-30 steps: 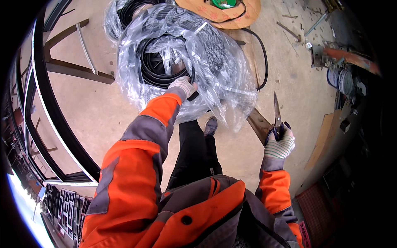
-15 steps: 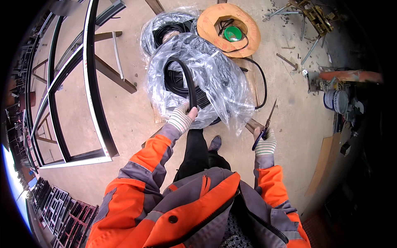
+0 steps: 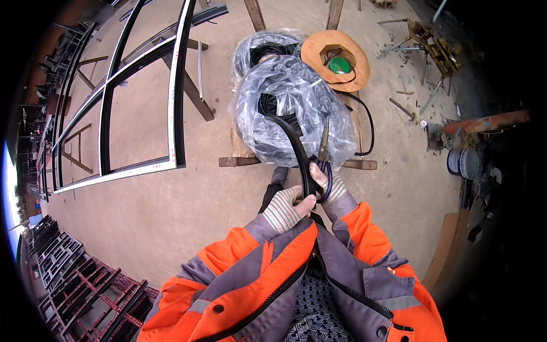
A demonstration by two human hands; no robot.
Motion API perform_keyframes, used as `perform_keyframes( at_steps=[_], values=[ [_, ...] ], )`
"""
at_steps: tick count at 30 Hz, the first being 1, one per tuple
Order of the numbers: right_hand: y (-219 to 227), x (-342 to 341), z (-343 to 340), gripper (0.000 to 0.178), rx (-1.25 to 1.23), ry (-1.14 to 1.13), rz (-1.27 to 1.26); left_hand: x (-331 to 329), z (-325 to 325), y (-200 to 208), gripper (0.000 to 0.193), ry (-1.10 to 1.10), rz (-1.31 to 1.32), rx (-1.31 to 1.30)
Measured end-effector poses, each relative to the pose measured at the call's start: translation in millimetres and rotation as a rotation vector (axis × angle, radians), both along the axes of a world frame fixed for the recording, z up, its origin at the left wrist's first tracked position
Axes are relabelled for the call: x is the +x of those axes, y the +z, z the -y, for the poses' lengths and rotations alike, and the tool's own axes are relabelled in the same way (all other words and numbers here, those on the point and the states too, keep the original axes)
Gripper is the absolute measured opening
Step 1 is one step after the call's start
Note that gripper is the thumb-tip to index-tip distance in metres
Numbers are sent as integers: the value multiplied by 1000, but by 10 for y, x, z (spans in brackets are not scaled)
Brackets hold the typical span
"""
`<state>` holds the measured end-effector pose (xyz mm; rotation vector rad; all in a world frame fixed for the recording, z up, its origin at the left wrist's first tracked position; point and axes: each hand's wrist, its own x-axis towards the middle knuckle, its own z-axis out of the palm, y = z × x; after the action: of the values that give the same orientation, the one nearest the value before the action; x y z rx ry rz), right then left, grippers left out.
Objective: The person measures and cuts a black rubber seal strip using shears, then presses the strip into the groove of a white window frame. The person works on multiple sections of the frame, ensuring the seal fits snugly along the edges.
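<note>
A black rubber strip (image 3: 296, 143) runs from a coil wrapped in clear plastic (image 3: 259, 139) down to my hands in front of my jacket. My left hand (image 3: 284, 210), in a striped fingerless glove, is closed on the strip near its lower end. Beside it, my right hand (image 3: 333, 183), gloved alike, grips scissors (image 3: 324, 145) with dark blue handles, blades pointing away from me. The right thumb and fingers are right against the strip; I cannot tell whether they also pinch it.
The coil lies on a low wooden stand (image 3: 239, 162). Behind it sit a second wrapped coil (image 3: 268, 43) and an orange ring-shaped package (image 3: 356, 48) holding a green round item (image 3: 339, 65). Black-and-white frames (image 3: 172, 114) stand left. A metal stand (image 3: 436, 45) and bucket (image 3: 464, 163) are right.
Both hands have come together near my body. The left drew the strip out of the coil toward me, while the right brought the scissors in from the right side. My view shifted.
</note>
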<state>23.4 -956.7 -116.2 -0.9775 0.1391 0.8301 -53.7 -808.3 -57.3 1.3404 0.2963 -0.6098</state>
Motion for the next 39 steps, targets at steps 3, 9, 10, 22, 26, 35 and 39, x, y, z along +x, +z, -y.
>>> perform_keyframes(
  at_steps=[3,9,10,22,26,35,39],
  values=[
    [84,-126,45,39,-28,55,70,-116,-104,270,25,-82,11,27],
    [625,-272,44,27,-93,130,125,-197,-510,538,33,-7,79,146],
    [607,-298,53,28,-149,117,109,-198,-624,395,27,28,301,361],
    [1321,-733,-1321,33,-195,434,308,-387,-2183,301,51,-501,908,817],
    [1123,-822,-1529,35,-89,316,75,-565,-2483,352,45,-418,833,899],
    [36,-1090,-2007,48,-563,-89,32,-875,-2988,305,36,413,247,314],
    [-165,-1130,-2161,50,-504,-195,-45,-958,-3077,455,30,595,218,2]
  ],
)
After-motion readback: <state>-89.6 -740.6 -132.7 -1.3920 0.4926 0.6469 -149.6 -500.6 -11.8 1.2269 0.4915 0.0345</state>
